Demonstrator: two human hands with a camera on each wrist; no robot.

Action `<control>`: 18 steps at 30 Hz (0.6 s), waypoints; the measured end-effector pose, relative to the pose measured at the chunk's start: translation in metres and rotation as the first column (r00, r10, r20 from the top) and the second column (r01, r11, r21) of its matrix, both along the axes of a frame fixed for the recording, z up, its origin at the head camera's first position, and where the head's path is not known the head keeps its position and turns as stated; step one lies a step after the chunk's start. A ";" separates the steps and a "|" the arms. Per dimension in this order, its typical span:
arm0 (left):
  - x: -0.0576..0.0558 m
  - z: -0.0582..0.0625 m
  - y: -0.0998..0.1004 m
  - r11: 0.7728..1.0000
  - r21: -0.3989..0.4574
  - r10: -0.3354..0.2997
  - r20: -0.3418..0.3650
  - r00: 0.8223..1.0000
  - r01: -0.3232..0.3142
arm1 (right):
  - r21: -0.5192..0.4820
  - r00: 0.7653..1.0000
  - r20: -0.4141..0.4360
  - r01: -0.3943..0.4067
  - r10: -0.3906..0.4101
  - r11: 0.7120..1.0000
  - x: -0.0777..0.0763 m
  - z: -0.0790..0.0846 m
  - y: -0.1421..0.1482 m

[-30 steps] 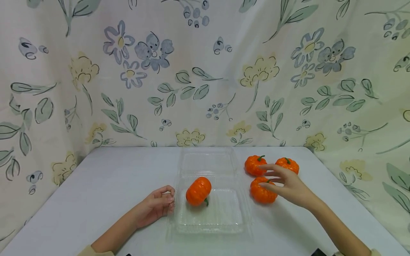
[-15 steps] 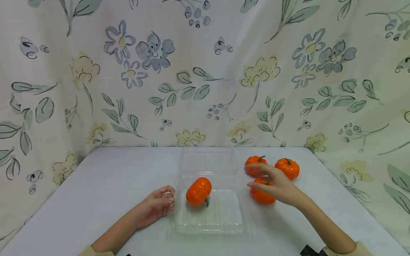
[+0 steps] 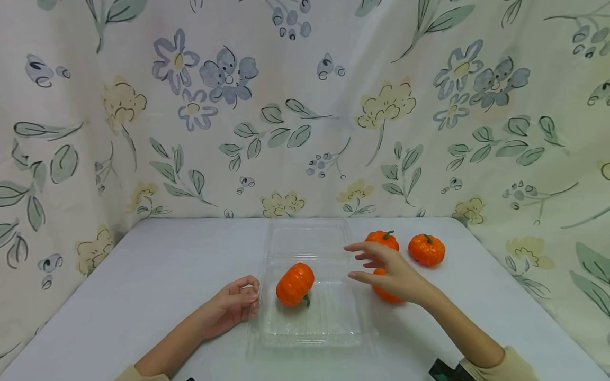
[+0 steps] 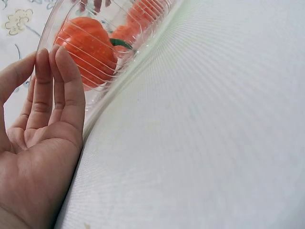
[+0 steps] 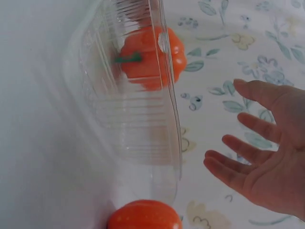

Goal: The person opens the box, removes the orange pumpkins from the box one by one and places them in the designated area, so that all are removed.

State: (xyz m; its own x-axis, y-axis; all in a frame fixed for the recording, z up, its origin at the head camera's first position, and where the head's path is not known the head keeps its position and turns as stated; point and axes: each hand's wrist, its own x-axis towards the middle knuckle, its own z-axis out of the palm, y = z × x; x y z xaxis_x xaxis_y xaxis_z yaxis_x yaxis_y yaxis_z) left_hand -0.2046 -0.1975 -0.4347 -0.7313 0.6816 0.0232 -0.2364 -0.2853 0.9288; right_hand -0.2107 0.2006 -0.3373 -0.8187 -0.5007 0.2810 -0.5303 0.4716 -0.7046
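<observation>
A clear plastic clamshell container (image 3: pixel 329 317) lies with its lid folded back on the table. Inside its left half sits an orange mini pumpkin (image 3: pixel 295 284) with a green stem, tipped on its side. At the container's left rim, my left hand (image 3: pixel 232 302) pinches the edge between thumb and fingertips, as the left wrist view shows. My right hand (image 3: pixel 397 272) hovers by the container's right side, fingers spread and holding nothing. It partly covers two pumpkins behind it, the front pumpkin (image 3: pixel 387 294) and the back pumpkin (image 3: pixel 385 239).
Another orange pumpkin (image 3: pixel 426 250) stands farther right on the white table (image 3: pixel 181 259). The container's raised lid (image 3: pixel 307 241) lies toward the back. Behind the table hangs a floral curtain (image 3: pixel 305 132).
My right hand has moved left from over the pumpkins toward the container's right edge, uncovering the far-right pumpkin. The left hand and all the pumpkins have stayed in place.
</observation>
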 end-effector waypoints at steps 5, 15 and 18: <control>0.000 0.000 -0.001 1.000 0.001 0.004 -0.005 1.000 -0.004 | -0.014 0.998 0.042 -0.046 0.047 0.999 -0.001 -0.001 -0.012; 0.000 0.000 -0.001 1.000 0.008 0.004 -0.006 1.000 -0.004 | -0.011 0.988 0.108 -0.113 0.114 0.993 -0.004 -0.007 -0.034; 0.000 0.000 0.000 1.000 0.012 0.002 0.002 1.000 -0.002 | -0.006 0.984 0.114 -0.136 0.136 0.991 -0.006 -0.009 -0.040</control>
